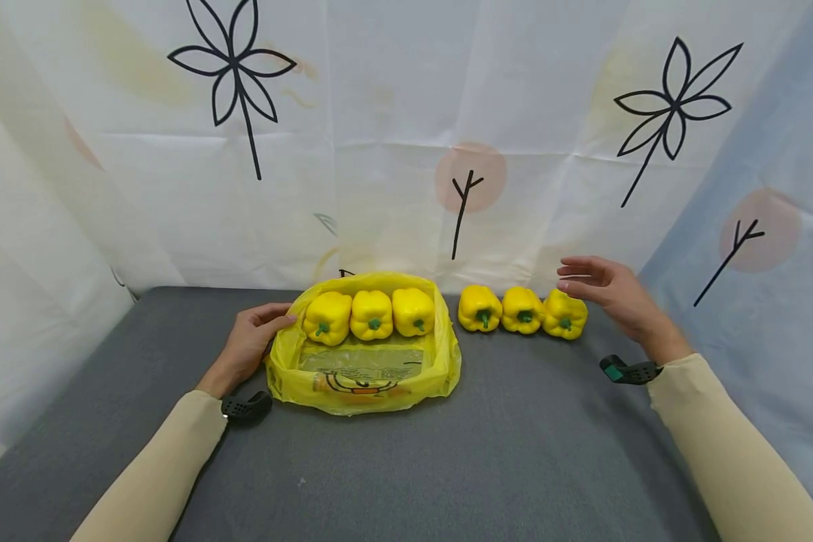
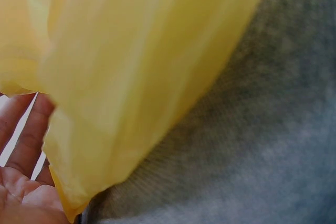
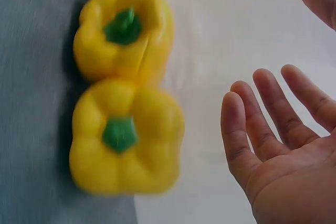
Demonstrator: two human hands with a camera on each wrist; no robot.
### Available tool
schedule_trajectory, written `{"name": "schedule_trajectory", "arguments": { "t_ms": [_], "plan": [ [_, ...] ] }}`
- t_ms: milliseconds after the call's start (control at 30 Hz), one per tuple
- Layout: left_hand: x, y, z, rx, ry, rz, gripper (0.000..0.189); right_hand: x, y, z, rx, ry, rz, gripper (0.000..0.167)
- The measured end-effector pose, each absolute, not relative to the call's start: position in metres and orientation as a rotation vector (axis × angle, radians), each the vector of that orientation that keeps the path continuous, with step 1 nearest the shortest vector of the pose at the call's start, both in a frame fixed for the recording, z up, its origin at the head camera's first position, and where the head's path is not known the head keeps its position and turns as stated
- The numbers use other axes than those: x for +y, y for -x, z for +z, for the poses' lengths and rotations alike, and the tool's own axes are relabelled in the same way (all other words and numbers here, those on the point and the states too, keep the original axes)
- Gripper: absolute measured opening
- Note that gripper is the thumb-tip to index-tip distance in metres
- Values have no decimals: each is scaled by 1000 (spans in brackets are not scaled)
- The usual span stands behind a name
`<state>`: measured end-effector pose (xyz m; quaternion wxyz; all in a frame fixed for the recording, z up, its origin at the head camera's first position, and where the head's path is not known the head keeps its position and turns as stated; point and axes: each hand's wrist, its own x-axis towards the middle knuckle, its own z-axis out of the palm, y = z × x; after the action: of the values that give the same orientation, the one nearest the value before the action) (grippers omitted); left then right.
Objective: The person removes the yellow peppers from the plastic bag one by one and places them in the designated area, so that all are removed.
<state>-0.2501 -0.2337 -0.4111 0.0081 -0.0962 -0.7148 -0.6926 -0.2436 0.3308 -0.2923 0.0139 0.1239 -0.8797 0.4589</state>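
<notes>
My left hand (image 1: 249, 342) holds the left rim of a yellow plastic bag (image 1: 366, 403), thumb at the edge. In the left wrist view the bag's wall (image 2: 121, 77) covers part of the fingers (image 2: 29, 145). Three yellow bell peppers, one of them at the left end (image 1: 328, 316), lie in a row along the back of the bag. My right hand (image 1: 613, 293), fingers extended and spread, hovers just above and right of the rightmost pepper (image 1: 565, 315) of a second row of three outside the bag. The right wrist view shows that pepper (image 3: 126, 140) apart from the palm.
The other two peppers outside, a middle one (image 1: 522, 310) and a left one (image 1: 479, 308), sit between the bag and the rightmost pepper. A dark grey table (image 1: 488, 459) lies under everything. Behind it hangs a pale patterned curtain (image 1: 386, 173).
</notes>
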Motion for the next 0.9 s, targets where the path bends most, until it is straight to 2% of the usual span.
{"name": "schedule_trajectory", "arguments": {
  "t_ms": [467, 900],
  "plan": [
    [-234, 250, -413, -2236, 302, -2155, 41, 278, 246, -289, -2599, -565, 1634, 55],
    [-235, 249, -410, -2260, 304, -2130, 46, 239, 254, -298, -2537, -565, 1770, 54]
  ]
}}
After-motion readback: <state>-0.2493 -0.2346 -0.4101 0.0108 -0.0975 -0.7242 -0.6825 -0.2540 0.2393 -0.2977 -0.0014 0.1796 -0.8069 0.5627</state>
